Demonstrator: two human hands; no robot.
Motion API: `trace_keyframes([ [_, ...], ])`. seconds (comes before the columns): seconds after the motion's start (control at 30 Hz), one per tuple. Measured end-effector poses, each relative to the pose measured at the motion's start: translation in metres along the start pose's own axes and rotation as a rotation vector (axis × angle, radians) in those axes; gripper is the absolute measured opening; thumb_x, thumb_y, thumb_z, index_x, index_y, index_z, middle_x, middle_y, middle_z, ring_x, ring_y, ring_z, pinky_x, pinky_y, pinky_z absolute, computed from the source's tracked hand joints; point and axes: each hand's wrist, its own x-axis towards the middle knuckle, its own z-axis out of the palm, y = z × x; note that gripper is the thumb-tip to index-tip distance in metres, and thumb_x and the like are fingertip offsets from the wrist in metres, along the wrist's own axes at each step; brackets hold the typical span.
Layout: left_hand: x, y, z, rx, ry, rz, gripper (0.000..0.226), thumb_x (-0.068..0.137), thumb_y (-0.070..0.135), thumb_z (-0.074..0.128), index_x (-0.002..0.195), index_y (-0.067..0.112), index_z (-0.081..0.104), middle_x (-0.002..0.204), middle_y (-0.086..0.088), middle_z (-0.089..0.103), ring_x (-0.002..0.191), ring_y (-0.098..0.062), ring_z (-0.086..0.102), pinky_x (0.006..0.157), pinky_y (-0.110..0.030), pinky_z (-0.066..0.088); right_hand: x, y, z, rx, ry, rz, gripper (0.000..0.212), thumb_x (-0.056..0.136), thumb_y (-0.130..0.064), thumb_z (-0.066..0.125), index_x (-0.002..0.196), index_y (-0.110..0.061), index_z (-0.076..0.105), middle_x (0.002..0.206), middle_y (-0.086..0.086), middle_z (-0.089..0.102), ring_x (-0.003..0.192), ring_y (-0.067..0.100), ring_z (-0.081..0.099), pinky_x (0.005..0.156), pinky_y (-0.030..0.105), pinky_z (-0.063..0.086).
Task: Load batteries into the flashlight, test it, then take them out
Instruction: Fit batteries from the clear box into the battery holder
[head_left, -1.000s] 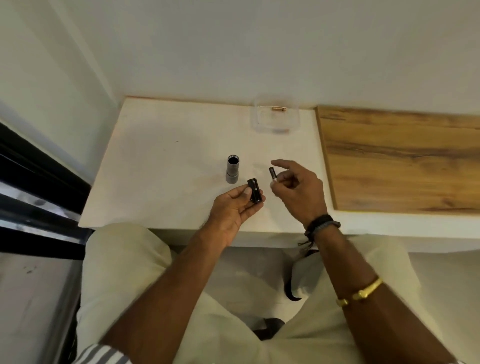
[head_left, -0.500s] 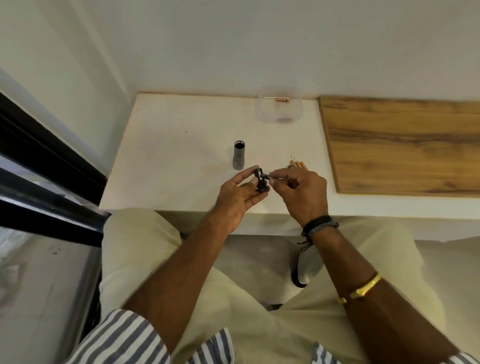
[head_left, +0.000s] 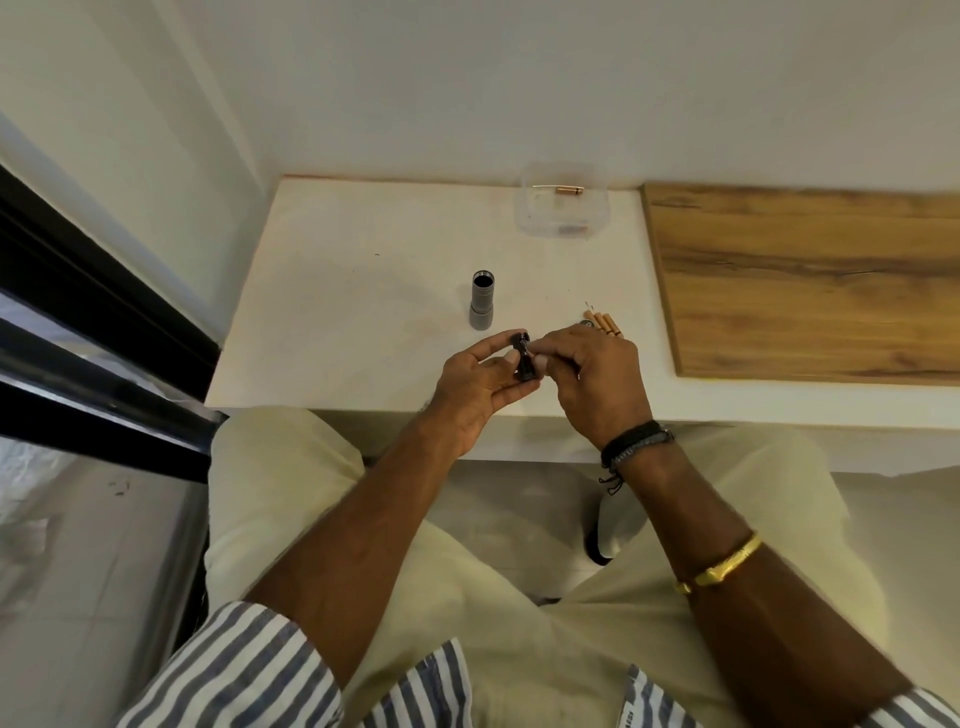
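Observation:
The grey flashlight body stands upright on the white table, its open end up. Just in front of it my left hand grips a small black battery holder. My right hand pinches a battery against the holder's right side; the battery itself is almost wholly hidden by my fingertips. Several gold-coloured batteries lie on the table just beyond my right hand, beside a small dark round part.
A clear plastic box with one battery in it sits at the back of the table against the wall. A wooden board covers the table's right side. A dark window frame runs along the left.
My right hand has brought the battery from apart up to the holder in my left hand, and both hands now meet. The view has tilted down, so the loose batteries show.

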Motion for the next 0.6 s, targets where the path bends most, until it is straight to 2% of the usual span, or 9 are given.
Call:
trace_keyframes([
  [0.1,0.001,-0.001,0.000,-0.021,0.016,-0.007,0.024,0.098,0.004,0.059,0.120,0.012,0.065,0.107,-0.016,0.076,0.104,-0.031,0.073,0.080,-0.035,0.061,-0.001,0.000,0.004,-0.016,0.020,-0.030,0.017,0.093,0.000,0.065,0.101,-0.006,0.080,0.093,0.010,0.078,0.086,0.026,0.070,0.082,0.035,0.055],
  [0.2,0.002,-0.001,0.000,-0.026,0.043,-0.017,0.028,0.097,0.005,0.060,0.125,0.008,0.063,0.108,-0.017,0.076,0.103,-0.032,0.073,0.081,-0.036,0.061,-0.003,-0.001,0.009,-0.044,0.030,-0.047,0.016,0.092,0.001,0.066,0.099,-0.005,0.079,0.093,0.012,0.076,0.083,0.029,0.071,0.076,0.039,0.059],
  [0.37,0.002,0.000,-0.002,-0.034,0.048,-0.021,0.023,0.096,0.005,0.061,0.117,0.013,0.066,0.107,-0.016,0.076,0.101,-0.032,0.073,0.079,-0.036,0.061,-0.005,-0.002,0.016,-0.058,0.049,-0.042,0.017,0.090,0.003,0.068,0.098,-0.005,0.080,0.093,0.013,0.076,0.083,0.029,0.071,0.076,0.037,0.059],
  [0.5,0.001,-0.001,-0.004,-0.011,0.040,-0.017,0.028,0.096,0.004,0.062,0.124,0.009,0.063,0.108,-0.016,0.076,0.102,-0.032,0.073,0.082,-0.037,0.061,-0.004,0.001,0.015,0.073,0.034,0.070,0.016,0.088,0.000,0.071,0.098,-0.008,0.081,0.094,0.008,0.077,0.085,0.020,0.070,0.081,0.032,0.058],
  [0.6,0.001,-0.001,-0.005,0.020,0.031,-0.011,0.035,0.096,0.005,0.062,0.132,0.006,0.060,0.113,-0.018,0.074,0.105,-0.033,0.072,0.085,-0.038,0.061,-0.001,0.006,0.012,0.185,-0.026,0.208,0.013,0.086,-0.007,0.077,0.098,-0.012,0.082,0.095,0.003,0.077,0.083,0.011,0.069,0.082,0.021,0.056],
])
